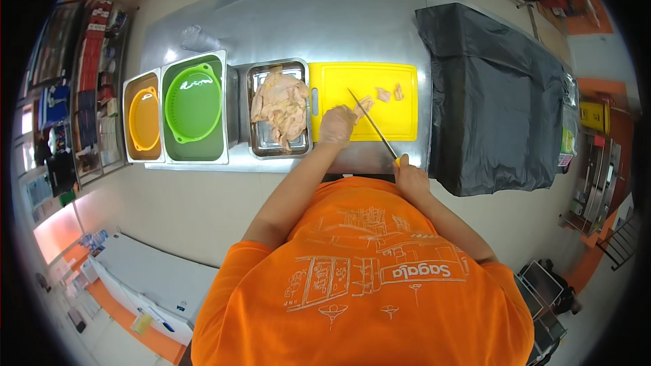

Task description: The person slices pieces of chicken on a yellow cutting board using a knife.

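Observation:
On a yellow cutting board lies a piece of raw poultry, held at its near left end by my left hand in a clear glove. My right hand grips the yellow handle of a long knife; its blade slants up and left across the board, over or against that piece. Two smaller raw pieces, one at the middle and one farther right, lie apart on the board. Left of the board, a steel tray holds a heap of raw poultry pieces.
Left of the tray stand steel pans with a green basket and a yellow basket in liquid. A clear container lies behind them. Black plastic sheeting covers something at the right. The steel table's near edge is close to my body.

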Available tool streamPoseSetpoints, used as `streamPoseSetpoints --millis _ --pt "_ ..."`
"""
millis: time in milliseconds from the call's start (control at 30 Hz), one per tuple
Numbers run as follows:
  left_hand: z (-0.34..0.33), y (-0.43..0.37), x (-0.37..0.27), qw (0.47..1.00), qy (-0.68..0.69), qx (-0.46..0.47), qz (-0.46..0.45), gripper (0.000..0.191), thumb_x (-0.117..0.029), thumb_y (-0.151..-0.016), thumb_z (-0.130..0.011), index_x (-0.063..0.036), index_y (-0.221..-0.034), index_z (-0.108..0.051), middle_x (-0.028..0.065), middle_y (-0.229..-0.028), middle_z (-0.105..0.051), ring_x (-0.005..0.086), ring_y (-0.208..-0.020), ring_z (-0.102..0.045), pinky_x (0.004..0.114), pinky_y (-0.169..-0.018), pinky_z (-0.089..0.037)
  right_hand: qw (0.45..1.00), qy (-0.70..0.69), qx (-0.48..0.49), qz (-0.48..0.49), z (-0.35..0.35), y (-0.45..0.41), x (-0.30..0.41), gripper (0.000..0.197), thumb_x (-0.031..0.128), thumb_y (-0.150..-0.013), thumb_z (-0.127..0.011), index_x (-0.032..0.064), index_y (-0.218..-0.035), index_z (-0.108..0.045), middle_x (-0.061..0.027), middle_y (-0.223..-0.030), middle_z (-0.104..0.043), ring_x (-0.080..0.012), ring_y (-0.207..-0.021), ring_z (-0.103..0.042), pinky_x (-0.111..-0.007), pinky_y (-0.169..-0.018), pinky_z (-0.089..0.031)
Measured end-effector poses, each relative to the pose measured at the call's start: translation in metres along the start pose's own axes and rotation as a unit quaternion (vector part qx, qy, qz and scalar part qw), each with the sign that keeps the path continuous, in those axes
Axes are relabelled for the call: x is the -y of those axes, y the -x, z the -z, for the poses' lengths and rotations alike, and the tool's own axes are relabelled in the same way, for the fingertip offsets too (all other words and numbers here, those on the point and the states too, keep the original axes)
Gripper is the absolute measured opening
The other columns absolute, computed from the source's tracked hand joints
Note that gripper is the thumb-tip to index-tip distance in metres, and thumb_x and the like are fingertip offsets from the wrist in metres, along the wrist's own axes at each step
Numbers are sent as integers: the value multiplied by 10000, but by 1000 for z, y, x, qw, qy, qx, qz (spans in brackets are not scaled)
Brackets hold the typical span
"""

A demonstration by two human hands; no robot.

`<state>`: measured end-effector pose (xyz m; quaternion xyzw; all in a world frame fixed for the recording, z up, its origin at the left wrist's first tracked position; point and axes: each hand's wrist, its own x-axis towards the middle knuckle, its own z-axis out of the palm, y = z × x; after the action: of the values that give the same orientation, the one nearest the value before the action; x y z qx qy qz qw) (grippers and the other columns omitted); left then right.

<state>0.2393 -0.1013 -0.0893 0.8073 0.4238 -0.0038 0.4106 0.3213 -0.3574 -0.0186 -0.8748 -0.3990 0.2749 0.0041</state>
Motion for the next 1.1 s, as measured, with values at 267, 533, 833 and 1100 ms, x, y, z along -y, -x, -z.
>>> streamPoseSetpoints --millis 267,533,833,1100 --pt "-9 -3 4 990 -112 11 -82 217 -230 -936 -665 -41 -868 -749 205 -904 -733 380 -855 -727 461 -757 -584 998 -14 -61 29 -25 -93 31 408 375 -1065 -488 -25 -1136 -511 -232 -720 -697 -428 -656 -706 -513 -590 -573" --pt "-16 -6 15 944 -275 -7 -181 362 -303 -969 -613 3 -814 -727 243 -831 -717 411 -786 -724 475 -732 -605 998 -58 -25 15 -41 -31 -29 387 428 -1056 -483 48 -1127 -490 -243 -769 -708 -460 -700 -703 -566 -645 -561" --pt "5 -14 -29 995 -45 20 -91 347 -313 -989 -592 -1 -983 -745 196 -1005 -752 382 -887 -727 451 -835 -593 994 -64 -86 -38 -8 12 -49 354 397 -1052 -522 50 -1108 -480 -251 -724 -687 -481 -666 -682 -599 -617 -538" --pt "38 13 42 992 20 -30 -118 288 -243 -928 -678 -15 -1091 -742 243 -1022 -741 380 -969 -722 436 -908 -557 996 -72 -32 34 -19 -7 -26 369 406 -1056 -504 42 -1107 -476 -238 -719 -692 -467 -662 -690 -590 -613 -541"
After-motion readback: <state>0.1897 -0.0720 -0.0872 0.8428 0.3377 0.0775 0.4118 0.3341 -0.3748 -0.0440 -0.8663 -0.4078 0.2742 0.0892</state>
